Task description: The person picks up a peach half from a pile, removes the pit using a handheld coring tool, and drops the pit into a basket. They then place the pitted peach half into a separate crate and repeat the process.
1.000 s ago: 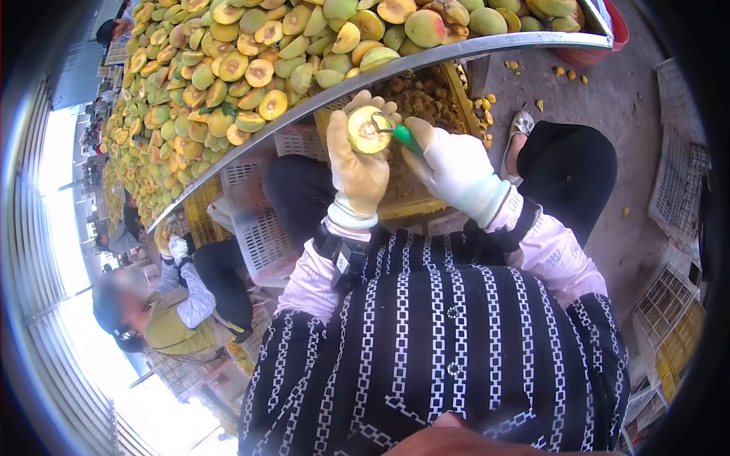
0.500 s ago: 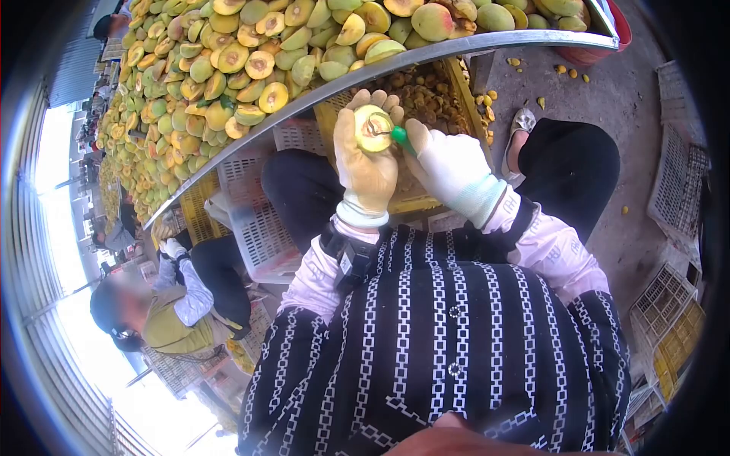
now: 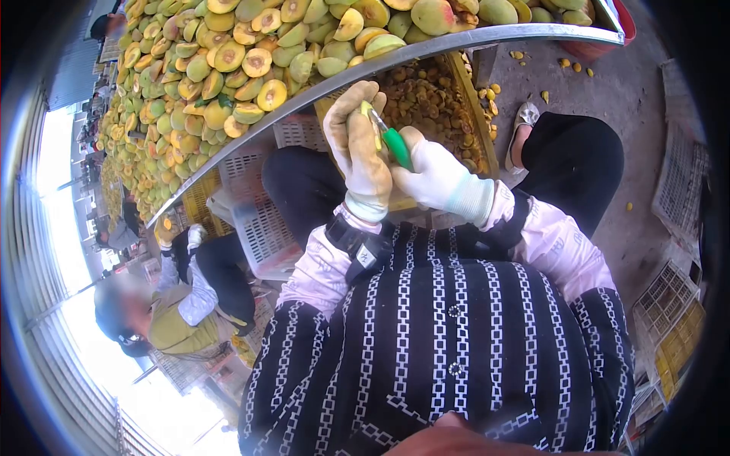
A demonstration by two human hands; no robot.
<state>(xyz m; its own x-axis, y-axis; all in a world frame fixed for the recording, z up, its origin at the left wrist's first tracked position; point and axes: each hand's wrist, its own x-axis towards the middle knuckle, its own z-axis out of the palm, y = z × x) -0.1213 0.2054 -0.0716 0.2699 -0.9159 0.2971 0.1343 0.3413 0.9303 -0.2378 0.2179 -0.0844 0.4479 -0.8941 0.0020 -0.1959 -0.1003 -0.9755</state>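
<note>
Your right hand (image 3: pixel 441 176), in a white glove, closes fully around a green-handled tool (image 3: pixel 398 150), leaving its metal end exposed; this short grip likely gives you fine control of the tip. Your left hand (image 3: pixel 363 156) is cupped, its fingers bent only part of the way, and has hold of a fruit half (image 3: pixel 365 111). The fruit half stands nearly edge-on to view, its cut side toward the tool, and the palm behind it probably serves as backing. Contact at the tip is too small to confirm. Your legs (image 3: pixel 300 194) are spread, which appears to leave space below both hands. Beyond them, a yellow crate (image 3: pixel 474 106) of dark scraps (image 3: pixel 426 114) sits low, presumably so that waste collects near your hands. A white basket (image 3: pixel 262 232) stands beside your left leg, apparently within reach. Above the crate, the raised metal edge (image 3: pixel 456 39) of the table seems to retain the fruit pile (image 3: pixel 205 91). Farther off to your left, another person (image 3: pixel 179 323) sits by the table.
</note>
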